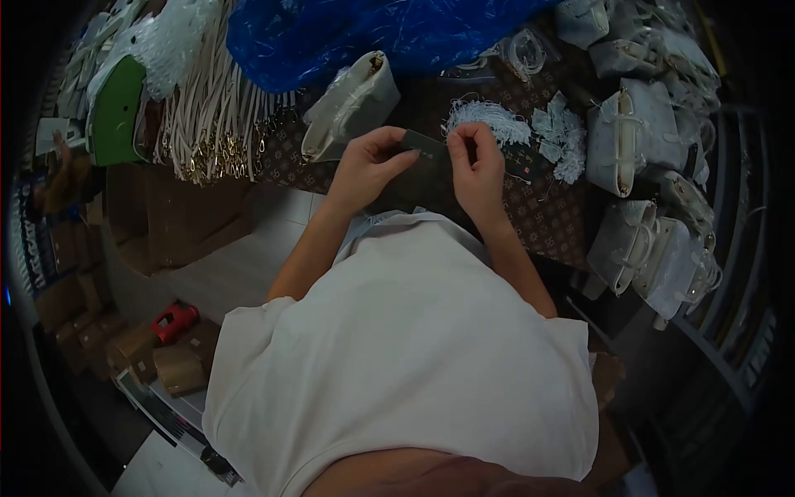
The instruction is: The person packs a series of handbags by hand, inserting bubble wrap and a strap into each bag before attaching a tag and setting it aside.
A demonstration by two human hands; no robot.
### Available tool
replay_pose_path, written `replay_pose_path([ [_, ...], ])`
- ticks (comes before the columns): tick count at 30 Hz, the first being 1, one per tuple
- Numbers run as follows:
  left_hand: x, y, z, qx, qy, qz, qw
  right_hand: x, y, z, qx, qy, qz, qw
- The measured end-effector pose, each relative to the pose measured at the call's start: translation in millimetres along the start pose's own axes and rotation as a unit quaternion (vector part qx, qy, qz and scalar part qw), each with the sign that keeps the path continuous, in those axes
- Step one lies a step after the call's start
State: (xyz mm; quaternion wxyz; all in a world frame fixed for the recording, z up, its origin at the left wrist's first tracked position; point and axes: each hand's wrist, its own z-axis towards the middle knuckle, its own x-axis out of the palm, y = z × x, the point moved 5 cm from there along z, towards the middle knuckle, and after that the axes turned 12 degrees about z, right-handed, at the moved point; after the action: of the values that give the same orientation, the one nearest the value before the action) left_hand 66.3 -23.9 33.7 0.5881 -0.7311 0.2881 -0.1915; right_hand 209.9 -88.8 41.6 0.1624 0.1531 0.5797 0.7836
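Note:
My left hand (370, 171) is closed on a dark grey-green card tag (422, 146) with small light print, its thumb lying over the front. At the tag's right end, my right hand (480, 172) is pinched; whatever lies between its fingertips is too small to make out. A white handbag (358, 106) in clear plastic leans just beyond my left hand. Past my right hand lies a heap of thin white strings (490, 120), with a pile of small pale tags or packets (561, 139) to its right.
A brown patterned table (538, 217) bears everything. Blue plastic sheeting (364, 37) covers its far side. Straps with gold clasps (217, 124) hang at the left, beside a green panel (116, 112). Wrapped white bags (638, 137) crowd the right. Cartons (180, 369) stand lower left.

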Motion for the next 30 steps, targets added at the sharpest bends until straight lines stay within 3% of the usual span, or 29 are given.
replay_pose_path([
  [3, -27, 0, -15, -0.001, -0.093, -0.012, 0.996, 9, 4, 11, 0.073, -0.032, 0.053, 0.995],
  [8, -51, 1, -34, 0.017, -0.16, -0.001, 0.987, 53, 16, 11, 0.026, 0.084, 0.017, 0.996],
  [15, -66, -2, -45, 0.087, -0.185, 0.082, 0.975, 94, 19, 6, -0.019, 0.142, -0.016, 0.99],
  [18, -72, -5, -47, 0.093, -0.2, 0.076, 0.972, 99, 15, 6, 0.018, 0.137, -0.001, 0.99],
  [20, -75, -6, -49, 0.069, -0.187, 0.081, 0.977, 102, 2, 3, 0.127, 0.151, 0.082, 0.977],
  [22, -77, -3, -50, 0.045, -0.173, 0.087, 0.98, 103, -2, 3, 0.15, 0.158, 0.103, 0.971],
  [30, -78, -16, -52, 0.089, -0.177, 0.16, 0.967, 104, -10, 0, 0.312, 0.128, 0.212, 0.917],
])
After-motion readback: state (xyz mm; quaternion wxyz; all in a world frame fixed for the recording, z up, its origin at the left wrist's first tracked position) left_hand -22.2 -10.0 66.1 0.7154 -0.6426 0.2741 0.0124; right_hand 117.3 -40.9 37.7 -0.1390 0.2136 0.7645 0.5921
